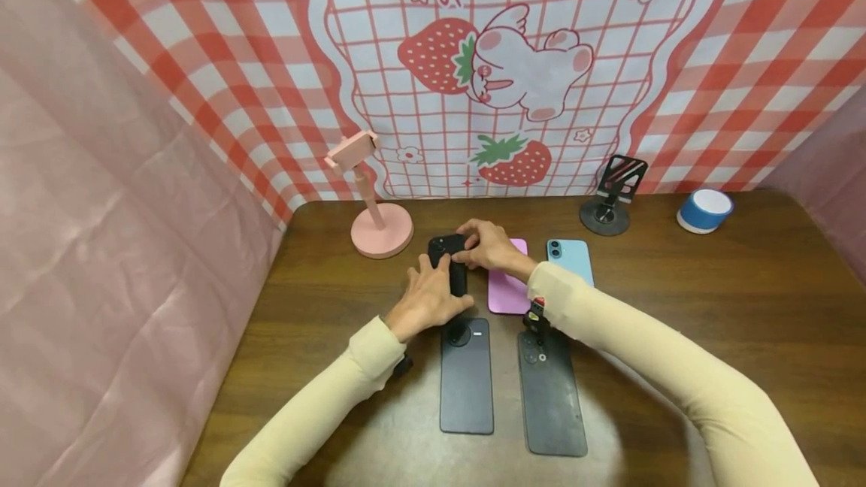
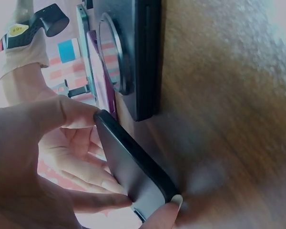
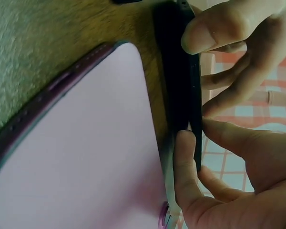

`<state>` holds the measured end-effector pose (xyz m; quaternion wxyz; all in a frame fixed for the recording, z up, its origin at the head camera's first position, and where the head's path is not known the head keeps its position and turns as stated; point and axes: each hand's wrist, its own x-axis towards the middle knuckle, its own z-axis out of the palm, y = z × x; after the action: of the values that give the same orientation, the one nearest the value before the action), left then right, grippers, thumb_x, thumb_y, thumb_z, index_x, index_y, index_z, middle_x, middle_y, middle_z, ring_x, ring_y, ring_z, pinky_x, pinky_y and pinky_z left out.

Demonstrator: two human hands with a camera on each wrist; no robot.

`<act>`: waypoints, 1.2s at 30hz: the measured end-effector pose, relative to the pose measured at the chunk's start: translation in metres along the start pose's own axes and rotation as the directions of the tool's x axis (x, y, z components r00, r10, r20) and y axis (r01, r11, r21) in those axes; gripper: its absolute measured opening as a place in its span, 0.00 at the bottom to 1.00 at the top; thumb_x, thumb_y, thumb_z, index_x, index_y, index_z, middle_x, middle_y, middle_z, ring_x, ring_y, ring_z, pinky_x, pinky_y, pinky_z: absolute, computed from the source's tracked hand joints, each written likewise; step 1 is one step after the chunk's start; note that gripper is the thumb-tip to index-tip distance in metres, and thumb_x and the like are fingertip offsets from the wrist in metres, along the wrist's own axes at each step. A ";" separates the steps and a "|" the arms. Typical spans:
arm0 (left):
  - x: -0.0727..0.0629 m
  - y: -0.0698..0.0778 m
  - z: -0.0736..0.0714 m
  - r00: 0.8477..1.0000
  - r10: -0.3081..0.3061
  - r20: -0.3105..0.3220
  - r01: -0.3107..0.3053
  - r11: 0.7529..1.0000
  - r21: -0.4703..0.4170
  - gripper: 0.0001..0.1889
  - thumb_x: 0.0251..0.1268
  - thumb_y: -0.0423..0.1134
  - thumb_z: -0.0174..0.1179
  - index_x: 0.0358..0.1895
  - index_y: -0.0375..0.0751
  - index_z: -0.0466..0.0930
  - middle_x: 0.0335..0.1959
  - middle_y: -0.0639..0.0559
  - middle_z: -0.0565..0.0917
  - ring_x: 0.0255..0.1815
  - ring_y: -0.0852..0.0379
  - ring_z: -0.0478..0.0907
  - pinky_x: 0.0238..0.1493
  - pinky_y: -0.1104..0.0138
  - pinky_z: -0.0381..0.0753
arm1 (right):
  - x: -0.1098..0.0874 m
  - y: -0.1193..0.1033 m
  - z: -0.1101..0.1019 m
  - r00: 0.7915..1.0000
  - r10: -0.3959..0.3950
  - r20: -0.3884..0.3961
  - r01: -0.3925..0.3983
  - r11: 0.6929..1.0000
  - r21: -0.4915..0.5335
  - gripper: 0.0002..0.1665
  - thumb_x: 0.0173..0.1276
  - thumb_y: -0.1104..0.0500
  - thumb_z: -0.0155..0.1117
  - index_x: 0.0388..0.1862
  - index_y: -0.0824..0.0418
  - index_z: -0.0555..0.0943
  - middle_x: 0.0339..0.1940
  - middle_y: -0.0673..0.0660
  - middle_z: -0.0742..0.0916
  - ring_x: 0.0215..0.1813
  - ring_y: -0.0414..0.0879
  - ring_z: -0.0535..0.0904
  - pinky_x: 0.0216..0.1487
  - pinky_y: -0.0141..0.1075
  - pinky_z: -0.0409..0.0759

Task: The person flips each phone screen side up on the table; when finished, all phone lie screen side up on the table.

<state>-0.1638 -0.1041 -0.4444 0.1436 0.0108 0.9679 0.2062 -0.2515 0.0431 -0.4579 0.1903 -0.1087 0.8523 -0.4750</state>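
Both hands hold a black phone (image 1: 458, 280) near the far part of the table. My left hand (image 1: 429, 293) grips its long sides, thumb on one edge and fingertips at the other, as the left wrist view shows. At its far right corner my right hand (image 1: 492, 248) pinches the phone between thumb and fingers. One edge of the phone (image 3: 196, 90) is raised from the wood in the right wrist view. A pink phone (image 1: 506, 295) lies just right of it, partly under my right forearm. Toward me lies a dark grey phone (image 1: 467, 385) with a round camera.
Another dark phone (image 1: 555, 404) lies near right and a light blue phone (image 1: 571, 258) farther back. A pink phone stand (image 1: 380, 230) is at the back left. A black stand (image 1: 604, 216) and a blue-and-white cylinder (image 1: 704, 213) stand back right, before a checked cloth (image 1: 271, 58).
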 end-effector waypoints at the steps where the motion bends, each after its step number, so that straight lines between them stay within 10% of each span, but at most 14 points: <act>1: 0.000 0.000 -0.001 1.000 0.003 0.001 -0.003 1.000 -0.004 0.51 0.61 0.57 0.72 0.83 0.42 0.57 0.73 0.26 0.62 0.68 0.26 0.67 0.66 0.41 0.76 | -0.001 0.000 -0.001 1.000 0.000 -0.001 0.000 1.000 0.023 0.33 0.65 0.65 0.76 0.69 0.67 0.75 0.45 0.65 0.86 0.32 0.46 0.88 0.39 0.38 0.89; 10: -0.002 -0.005 -0.010 0.998 0.052 0.028 -0.050 0.996 -0.070 0.49 0.64 0.58 0.67 0.83 0.40 0.56 0.78 0.27 0.63 0.76 0.25 0.65 0.73 0.39 0.70 | -0.006 -0.001 -0.006 1.000 0.004 -0.006 -0.003 0.980 0.199 0.26 0.75 0.66 0.61 0.70 0.66 0.75 0.50 0.69 0.87 0.30 0.40 0.87 0.44 0.42 0.90; 16: -0.001 -0.011 -0.015 0.995 0.099 0.008 -0.098 0.990 -0.102 0.47 0.64 0.57 0.66 0.81 0.40 0.59 0.68 0.33 0.77 0.64 0.35 0.78 0.68 0.44 0.73 | -0.016 -0.001 -0.002 0.999 -0.042 -0.007 0.042 0.962 0.268 0.29 0.77 0.68 0.54 0.76 0.67 0.70 0.54 0.73 0.85 0.31 0.40 0.87 0.45 0.43 0.90; 36: -0.005 -0.020 -0.021 0.965 0.238 -0.112 -0.258 0.940 -0.223 0.42 0.61 0.47 0.66 0.79 0.43 0.63 0.57 0.39 0.87 0.53 0.43 0.87 0.54 0.48 0.83 | -0.026 0.005 0.010 0.994 -0.076 0.077 0.042 0.927 0.372 0.38 0.77 0.71 0.55 0.83 0.68 0.57 0.57 0.78 0.84 0.41 0.49 0.89 0.49 0.42 0.89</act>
<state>-0.1642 -0.1315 -0.4331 0.0761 0.1068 0.9325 0.3364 -0.2240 0.0472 -0.4613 0.2314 -0.1179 0.7343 -0.6272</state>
